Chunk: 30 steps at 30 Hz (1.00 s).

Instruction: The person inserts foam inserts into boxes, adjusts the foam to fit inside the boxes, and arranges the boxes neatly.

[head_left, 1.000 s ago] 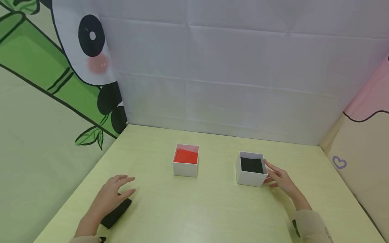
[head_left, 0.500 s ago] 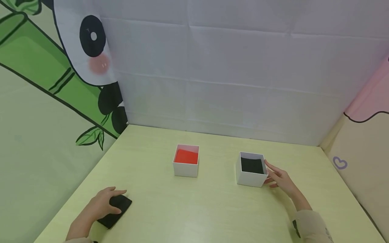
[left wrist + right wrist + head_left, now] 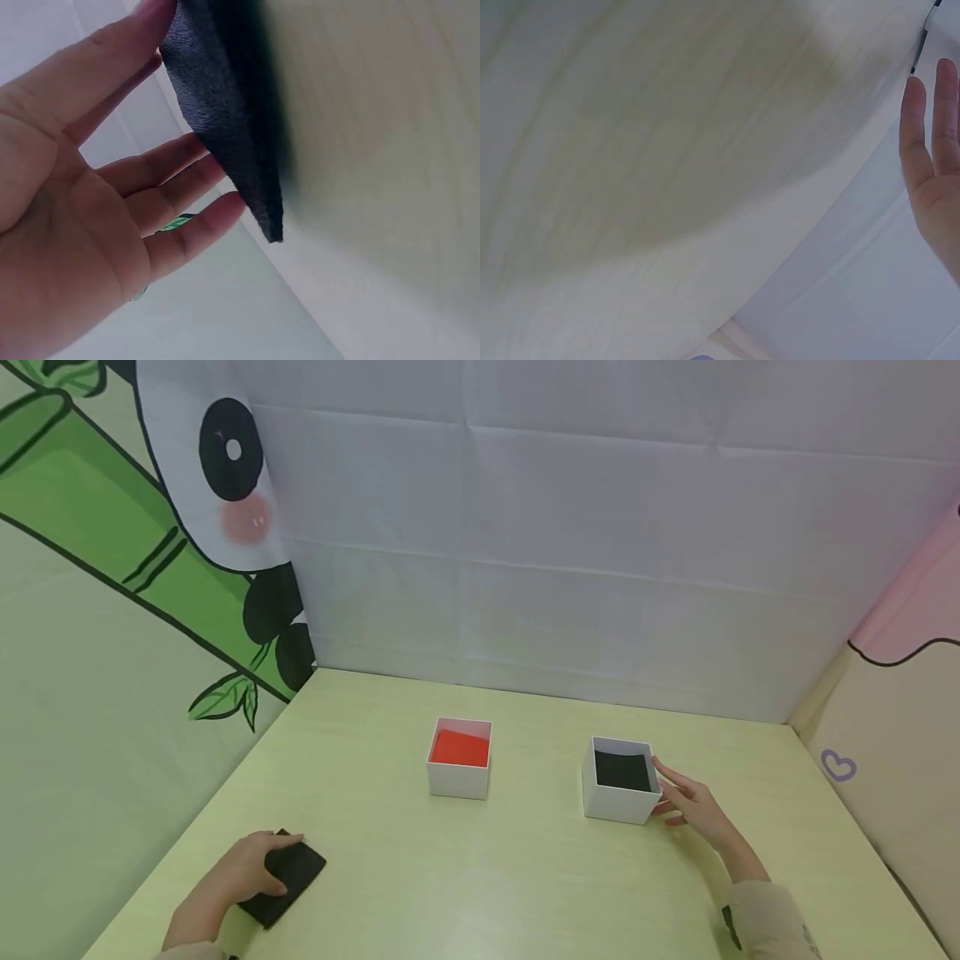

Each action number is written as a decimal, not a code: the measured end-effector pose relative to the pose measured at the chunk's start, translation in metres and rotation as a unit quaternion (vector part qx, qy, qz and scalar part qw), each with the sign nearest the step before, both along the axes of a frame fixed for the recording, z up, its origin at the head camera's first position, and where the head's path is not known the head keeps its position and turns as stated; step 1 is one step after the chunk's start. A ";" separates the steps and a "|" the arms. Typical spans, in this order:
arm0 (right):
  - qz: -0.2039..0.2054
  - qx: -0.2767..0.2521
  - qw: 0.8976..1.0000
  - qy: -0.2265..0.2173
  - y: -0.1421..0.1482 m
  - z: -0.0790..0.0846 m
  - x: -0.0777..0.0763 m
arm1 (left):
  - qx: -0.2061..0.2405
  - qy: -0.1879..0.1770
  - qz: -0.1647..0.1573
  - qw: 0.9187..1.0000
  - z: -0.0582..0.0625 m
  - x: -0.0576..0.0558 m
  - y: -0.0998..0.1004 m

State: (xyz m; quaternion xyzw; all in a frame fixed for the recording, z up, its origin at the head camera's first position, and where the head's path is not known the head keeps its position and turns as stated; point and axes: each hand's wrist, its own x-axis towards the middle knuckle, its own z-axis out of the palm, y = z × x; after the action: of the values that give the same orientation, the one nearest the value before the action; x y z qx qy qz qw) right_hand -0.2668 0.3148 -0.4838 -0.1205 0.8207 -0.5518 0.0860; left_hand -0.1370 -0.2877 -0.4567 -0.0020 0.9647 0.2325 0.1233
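In the head view my left hand (image 3: 243,871) lies over a flat black rectangular piece, like folded cloth (image 3: 295,870), at the table's near left. Its thumb is at the near edge and its forefinger at the far edge. The left wrist view shows the fingertips along the edge of this black cloth (image 3: 217,105), its surface finely textured. My right hand (image 3: 696,810) rests its extended fingers against the right side of a white box (image 3: 617,803) with something black inside. Two of its fingers (image 3: 945,112) show in the right wrist view, the rest cut off.
A second white open box (image 3: 458,782) with a flat red piece (image 3: 459,748) inside stands left of the first, some way apart. Both are on the pale yellow table (image 3: 450,877). A white sheet (image 3: 562,543) hangs behind, with printed cloth at both sides.
My left hand has come down and back toward me onto the black cloth, its fingers settling at the edges. My right hand and both boxes stay where they were.
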 end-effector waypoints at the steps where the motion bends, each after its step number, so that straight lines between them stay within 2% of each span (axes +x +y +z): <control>1: -0.001 -0.001 1.000 -0.001 0.000 0.000 0.000 | 0.000 0.002 0.002 1.000 0.000 -0.001 -0.001; 8: -0.005 0.001 1.000 0.003 0.000 0.002 0.001 | -0.027 0.034 0.014 0.999 0.000 -0.001 -0.007; 20: -0.006 0.006 1.000 -0.001 0.000 0.001 0.000 | -0.009 0.114 0.032 0.993 0.012 0.003 -0.008; 30: -0.001 0.003 1.000 -0.001 0.001 -0.001 -0.001 | -0.006 0.176 0.008 0.984 0.022 0.007 0.008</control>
State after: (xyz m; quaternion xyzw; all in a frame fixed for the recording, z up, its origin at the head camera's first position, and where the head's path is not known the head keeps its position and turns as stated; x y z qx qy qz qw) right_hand -0.2680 0.3159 -0.4850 -0.1189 0.8227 -0.5493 0.0862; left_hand -0.1295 -0.2794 -0.4346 0.0302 0.9728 0.2240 -0.0503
